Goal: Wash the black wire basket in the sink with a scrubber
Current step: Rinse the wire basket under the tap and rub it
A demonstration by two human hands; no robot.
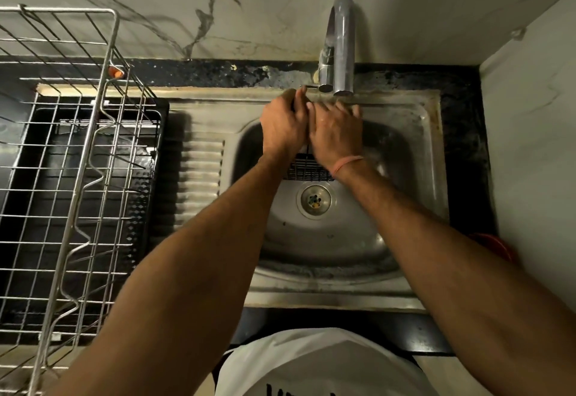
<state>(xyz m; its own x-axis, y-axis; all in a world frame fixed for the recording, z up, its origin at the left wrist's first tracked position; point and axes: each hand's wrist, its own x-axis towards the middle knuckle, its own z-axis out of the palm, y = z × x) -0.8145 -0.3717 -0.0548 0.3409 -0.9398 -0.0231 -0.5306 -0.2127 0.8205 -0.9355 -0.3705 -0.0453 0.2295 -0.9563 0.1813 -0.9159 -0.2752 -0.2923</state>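
Steel wire is standing out first at the far left, where a tall dish rack (71,152) is sitting over a dark tray on the black stone table (461,134), well apart from the work. Moving right, the ribbed drainboard is giving way to the stainless sink (414,208), its drain strainer (315,201) sitting bare near the middle of the bowl.

Over the back of the bowl the person's left hand (282,129) is curling round something dark at the top, which I take to be the rim of the black wire basket (307,169); only the lower grid of it is showing, hanging beneath both wrists, just behind the drain. The right hand (336,137), with an orange band at the wrist, is lying against the basket's side with fingers spread fairly flat. Whether a scrubber is tucked under that palm I cannot tell, as no scrubber is showing.

The basket is looking light and stiff, thin coated wire with open gaps, and when wet it is likely to be slippery. Hooking fingers round the thicker rim wire seems the surest hold, since the fine mesh could bend or pinch.

Further right, the curved tap (341,50) is arching just beyond the fingertips; I cannot tell whether water is running.
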